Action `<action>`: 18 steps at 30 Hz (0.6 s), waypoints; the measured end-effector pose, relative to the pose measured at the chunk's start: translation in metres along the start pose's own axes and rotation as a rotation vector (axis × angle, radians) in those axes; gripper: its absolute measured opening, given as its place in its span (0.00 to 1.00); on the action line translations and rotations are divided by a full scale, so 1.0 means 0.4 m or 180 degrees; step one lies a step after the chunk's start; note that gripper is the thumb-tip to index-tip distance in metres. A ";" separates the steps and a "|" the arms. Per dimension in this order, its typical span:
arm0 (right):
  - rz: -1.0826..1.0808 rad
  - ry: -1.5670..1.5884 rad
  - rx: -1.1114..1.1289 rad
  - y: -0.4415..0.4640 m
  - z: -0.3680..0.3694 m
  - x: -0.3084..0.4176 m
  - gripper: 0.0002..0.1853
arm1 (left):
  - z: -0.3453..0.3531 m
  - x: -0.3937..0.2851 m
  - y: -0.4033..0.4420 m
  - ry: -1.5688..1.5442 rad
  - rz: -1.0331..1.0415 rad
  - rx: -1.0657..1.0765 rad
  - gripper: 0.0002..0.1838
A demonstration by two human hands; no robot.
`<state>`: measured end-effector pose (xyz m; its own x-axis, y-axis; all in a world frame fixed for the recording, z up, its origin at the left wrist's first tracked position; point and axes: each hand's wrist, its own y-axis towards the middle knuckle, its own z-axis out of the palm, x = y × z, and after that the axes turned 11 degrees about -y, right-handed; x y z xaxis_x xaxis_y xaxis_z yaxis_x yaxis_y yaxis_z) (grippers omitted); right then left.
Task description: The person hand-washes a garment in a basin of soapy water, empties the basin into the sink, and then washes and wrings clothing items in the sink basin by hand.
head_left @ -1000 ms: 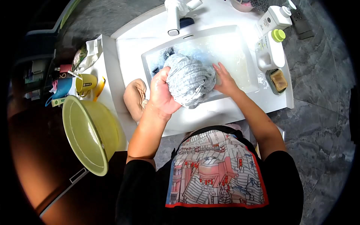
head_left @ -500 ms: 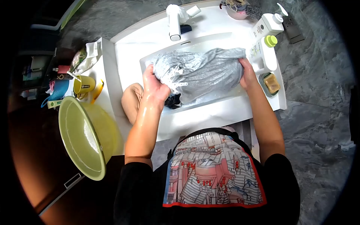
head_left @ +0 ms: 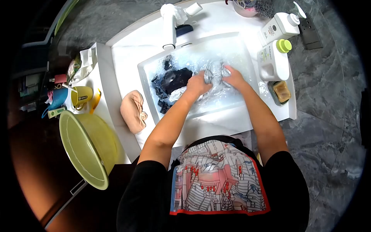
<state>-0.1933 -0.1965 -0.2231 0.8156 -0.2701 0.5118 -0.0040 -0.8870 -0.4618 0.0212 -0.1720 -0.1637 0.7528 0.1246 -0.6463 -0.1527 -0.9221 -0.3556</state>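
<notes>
Soapy, cloudy water fills the white sink (head_left: pixel 245 50). In it a wet grey garment (head_left: pixel 216 73) lies bunched and partly under water; its exact kind I cannot make out. My left hand (head_left: pixel 198 84) is closed on the left part of the garment, and my right hand (head_left: pixel 234 77) grips its right side. Some fingertips are hidden by water and cloth. A dark, wet piece of clothing (head_left: pixel 174 82) floats at the left of the basin, beside my left hand. Outside the sink, a folded tan cloth (head_left: pixel 132 112) rests on the counter.
A white faucet (head_left: pixel 169 31) stands behind the sink. To the right are a pump bottle (head_left: pixel 280 29), a green-capped bottle (head_left: pixel 273 62) and a soap bar (head_left: pixel 282 92) in a dish. At left are a yellow cup (head_left: pixel 82 96) and a tilted green basin (head_left: pixel 108 143).
Both hands have come down and closer together, lowering the spread grey garment into the water, where it is now bunched. The dark clothing and the tan cloth have come into fuller view.
</notes>
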 end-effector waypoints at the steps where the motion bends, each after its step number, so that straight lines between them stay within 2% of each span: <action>1: 0.0149 0.0722 0.0151 0.030 0.028 -0.028 0.34 | 0.000 0.014 0.017 -0.0406 -0.0161 0.0144 0.36; 2: 0.0556 0.1302 -0.0925 0.043 0.062 -0.025 0.28 | -0.003 0.021 0.028 -0.0817 -0.0327 0.0292 0.37; 3: 0.0577 0.1312 -0.0928 0.049 0.081 -0.036 0.28 | -0.006 0.028 0.037 -0.0806 -0.0325 0.0313 0.37; 5: 0.0995 0.3648 0.0508 -0.007 0.051 0.054 0.21 | -0.014 0.034 0.052 -0.5097 -0.2174 0.0481 0.38; 6: 0.0982 0.3653 0.0514 -0.035 0.043 0.095 0.21 | -0.024 0.032 0.056 -0.5093 -0.2166 0.0469 0.38; 8: -0.0367 0.2641 0.0287 -0.115 0.050 0.165 0.17 | -0.046 0.030 0.045 -0.5181 -0.2442 0.0463 0.39; 9: -0.0360 0.2656 0.0302 -0.150 0.056 0.193 0.17 | -0.057 0.032 0.039 -0.5215 -0.2581 0.0468 0.40; 10: -0.1154 0.2204 0.0030 -0.184 0.059 0.218 0.14 | -0.070 0.042 0.031 -0.5015 -0.2679 0.0558 0.42; 11: -0.1927 0.1722 -0.0265 -0.214 0.055 0.243 0.12 | -0.069 0.042 0.030 -0.4996 -0.2686 0.0560 0.42; 12: -0.1914 0.1734 -0.0274 -0.257 0.029 0.276 0.12 | -0.065 0.040 0.030 -0.5456 -0.2326 0.1340 0.41; 13: -0.2277 0.1070 -0.0444 -0.304 -0.012 0.315 0.07 | -0.059 0.035 0.026 -0.5863 -0.1922 0.2138 0.40; 14: -0.2622 0.0394 -0.0606 -0.328 -0.037 0.343 0.03 | -0.046 0.005 -0.026 -0.4451 -0.0680 0.0737 0.31; 15: -0.2617 0.0404 -0.0612 -0.330 -0.043 0.361 0.03 | -0.029 0.006 -0.022 -0.4438 -0.0683 0.0742 0.31; 18: -0.2477 -0.0153 -0.1444 -0.280 -0.035 0.369 0.09 | 0.058 0.080 0.012 -0.6087 -0.0683 0.1393 0.25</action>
<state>-0.0805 -0.1422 -0.0858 0.7063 0.4752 0.5247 0.3395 -0.8778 0.3379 0.0296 -0.1639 -0.2018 -0.7319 0.6420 -0.2283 -0.5140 -0.7402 -0.4335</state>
